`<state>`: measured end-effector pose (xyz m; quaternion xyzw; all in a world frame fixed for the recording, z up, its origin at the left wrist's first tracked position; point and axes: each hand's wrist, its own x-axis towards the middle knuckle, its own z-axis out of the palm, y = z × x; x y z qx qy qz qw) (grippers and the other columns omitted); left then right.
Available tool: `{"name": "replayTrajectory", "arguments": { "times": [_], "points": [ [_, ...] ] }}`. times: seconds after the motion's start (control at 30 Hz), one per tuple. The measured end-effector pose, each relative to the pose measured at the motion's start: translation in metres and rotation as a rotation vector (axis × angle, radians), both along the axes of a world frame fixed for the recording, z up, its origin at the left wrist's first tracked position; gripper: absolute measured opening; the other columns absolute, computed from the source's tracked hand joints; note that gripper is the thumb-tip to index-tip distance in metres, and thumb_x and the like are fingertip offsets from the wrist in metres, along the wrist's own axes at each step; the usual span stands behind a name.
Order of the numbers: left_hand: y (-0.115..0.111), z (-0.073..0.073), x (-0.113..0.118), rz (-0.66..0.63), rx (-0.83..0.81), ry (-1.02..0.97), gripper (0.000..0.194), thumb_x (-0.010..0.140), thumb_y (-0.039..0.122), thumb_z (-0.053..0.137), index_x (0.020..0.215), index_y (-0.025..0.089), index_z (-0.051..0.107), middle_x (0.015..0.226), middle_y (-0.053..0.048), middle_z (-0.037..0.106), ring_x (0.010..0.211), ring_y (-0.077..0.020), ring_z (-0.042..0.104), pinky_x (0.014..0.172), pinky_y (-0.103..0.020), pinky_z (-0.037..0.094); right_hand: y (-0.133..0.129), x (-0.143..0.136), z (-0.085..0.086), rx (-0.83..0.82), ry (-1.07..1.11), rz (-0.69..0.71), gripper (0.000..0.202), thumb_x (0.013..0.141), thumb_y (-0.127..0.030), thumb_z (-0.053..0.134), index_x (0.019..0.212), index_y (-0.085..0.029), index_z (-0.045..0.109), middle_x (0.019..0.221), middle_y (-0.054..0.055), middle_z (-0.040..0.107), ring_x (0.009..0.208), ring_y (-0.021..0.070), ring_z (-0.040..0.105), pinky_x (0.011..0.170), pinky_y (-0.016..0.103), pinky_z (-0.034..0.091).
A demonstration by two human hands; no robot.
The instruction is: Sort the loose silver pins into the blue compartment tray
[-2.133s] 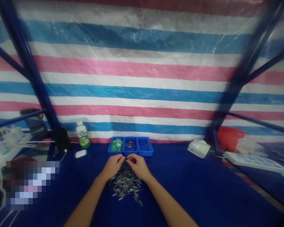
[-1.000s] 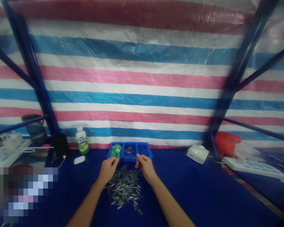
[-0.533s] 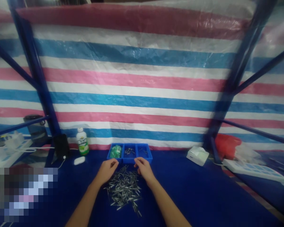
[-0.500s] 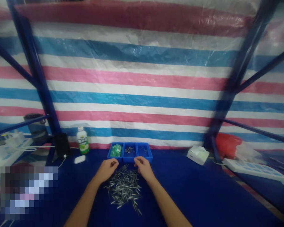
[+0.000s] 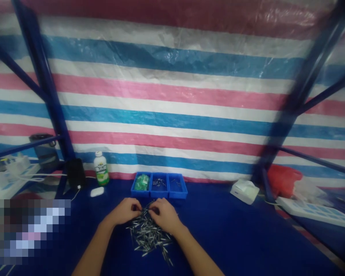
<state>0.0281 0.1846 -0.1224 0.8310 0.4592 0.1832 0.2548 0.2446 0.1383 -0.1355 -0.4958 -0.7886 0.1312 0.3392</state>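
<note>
A loose heap of slim, silvery metal pins [image 5: 149,237] lies on the blue table. My left hand [image 5: 125,211] is at the heap's far left edge, its thumb and fingers curled into a pinch. Across from it, my right hand [image 5: 164,215] reaches over the far right part of the heap, also pinched. Whatever is between the fingertips is too small to make out. Just beyond the hands stand three joined blue bins: the left bin [image 5: 132,188] holds a green packet, the middle bin [image 5: 159,194] several small metal pieces, the right bin [image 5: 180,194] a few.
Left of the bins stand a white-and-green bottle [image 5: 101,168], a small white case [image 5: 97,192] and a black phone-like device [image 5: 75,174] with a cable. Toward the right are a tissue pack [image 5: 245,191], a red bag [image 5: 284,180] and a power strip [image 5: 316,214]. Striped sheeting [image 5: 172,115] hangs behind.
My right hand has moved left and down onto the heap, closer to my left hand. My left hand has shifted slightly down and left. The view has tilted a little.
</note>
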Motion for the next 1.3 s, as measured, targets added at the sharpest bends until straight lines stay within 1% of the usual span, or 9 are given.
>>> {"name": "replayTrajectory", "arguments": {
  "times": [0.1, 0.2, 0.33, 0.6, 0.8, 0.93, 1.03, 1.17, 1.3],
  "points": [
    [-0.001, -0.001, 0.001, -0.011, -0.028, -0.004, 0.02, 0.074, 0.026, 0.057, 0.083, 0.019, 0.074, 0.079, -0.001, 0.071, 0.069, -0.0152, 0.059, 0.064, -0.023, 0.041, 0.003, -0.012, -0.003, -0.005, -0.112, 0.04, 0.015, 0.085, -0.032, 0.059, 0.088, -0.024, 0.071, 0.093, 0.003, 0.066, 0.093, 0.0199, 0.055, 0.088, 0.031, 0.038],
    [-0.002, -0.001, 0.001, -0.004, -0.038, -0.036, 0.022, 0.075, 0.026, 0.055, 0.084, 0.019, 0.074, 0.076, -0.001, 0.07, 0.067, -0.0155, 0.059, 0.062, -0.023, 0.04, 0.008, -0.019, -0.008, -0.017, -0.158, 0.022, 0.014, 0.083, -0.027, 0.059, 0.086, -0.025, 0.072, 0.095, 0.004, 0.066, 0.095, 0.0213, 0.054, 0.091, 0.034, 0.035],
    [-0.001, -0.003, 0.001, -0.011, -0.055, -0.078, 0.022, 0.075, 0.025, 0.054, 0.085, 0.02, 0.074, 0.075, -0.001, 0.07, 0.068, -0.0167, 0.06, 0.061, -0.024, 0.041, 0.01, -0.021, -0.012, -0.015, -0.179, -0.034, 0.017, 0.084, -0.021, 0.055, 0.084, -0.025, 0.072, 0.094, 0.005, 0.066, 0.096, 0.0231, 0.053, 0.086, 0.035, 0.037],
    [0.001, -0.002, 0.002, -0.037, -0.085, -0.131, 0.027, 0.069, 0.017, 0.053, 0.089, 0.017, 0.071, 0.079, -0.002, 0.069, 0.069, -0.0158, 0.059, 0.062, -0.024, 0.042, 0.007, -0.019, -0.015, 0.03, -0.195, -0.095, 0.016, 0.09, -0.022, 0.05, 0.091, -0.022, 0.066, 0.1, 0.007, 0.063, 0.097, 0.024, 0.051, 0.079, 0.035, 0.037],
    [0.001, -0.001, 0.002, -0.032, -0.132, -0.163, 0.021, 0.075, 0.028, 0.058, 0.085, 0.016, 0.073, 0.078, -0.003, 0.07, 0.072, -0.0171, 0.061, 0.068, -0.026, 0.045, 0.013, -0.015, -0.018, 0.029, -0.025, -0.174, 0.018, 0.093, -0.017, 0.044, 0.09, -0.021, 0.061, 0.097, 0.006, 0.063, 0.093, 0.0216, 0.055, 0.078, 0.032, 0.038],
    [-0.001, 0.006, 0.006, -0.017, -0.117, -0.258, 0.032, 0.081, 0.042, 0.058, 0.087, 0.015, 0.073, 0.083, -0.004, 0.071, 0.078, -0.019, 0.061, 0.073, -0.027, 0.045, 0.012, -0.014, -0.012, 0.04, 0.053, -0.154, 0.017, 0.094, -0.018, 0.043, 0.091, -0.02, 0.06, 0.096, 0.005, 0.063, 0.091, 0.0203, 0.056, 0.079, 0.03, 0.039],
    [-0.001, 0.009, 0.009, 0.003, -0.114, -0.308, 0.037, 0.082, 0.048, 0.056, 0.082, 0.014, 0.071, 0.08, -0.004, 0.07, 0.075, -0.0185, 0.06, 0.07, -0.027, 0.044, 0.007, -0.012, -0.008, 0.05, 0.105, -0.119, 0.017, 0.095, -0.02, 0.044, 0.091, -0.021, 0.06, 0.096, 0.005, 0.064, 0.093, 0.0199, 0.056, 0.081, 0.03, 0.04],
    [-0.001, 0.008, 0.014, 0.025, -0.14, -0.359, 0.039, 0.082, 0.051, 0.056, 0.081, 0.014, 0.069, 0.078, -0.003, 0.068, 0.074, -0.018, 0.059, 0.068, -0.026, 0.044, 0.004, -0.01, -0.004, 0.038, 0.319, -0.057, 0.017, 0.094, -0.025, 0.046, 0.092, -0.02, 0.063, 0.093, 0.005, 0.065, 0.091, 0.0202, 0.058, 0.083, 0.031, 0.042],
    [0.003, 0.005, 0.015, 0.025, -0.121, -0.393, 0.04, 0.081, 0.053, 0.057, 0.078, 0.014, 0.067, 0.077, -0.003, 0.066, 0.073, -0.0175, 0.057, 0.068, -0.025, 0.043, 0.008, -0.008, -0.003, -0.027, 0.559, -0.037, 0.021, 0.092, -0.035, 0.049, 0.086, -0.02, 0.063, 0.082, 0.002, 0.064, 0.077, 0.0182, 0.057, 0.072, 0.028, 0.043]
  ]
}}
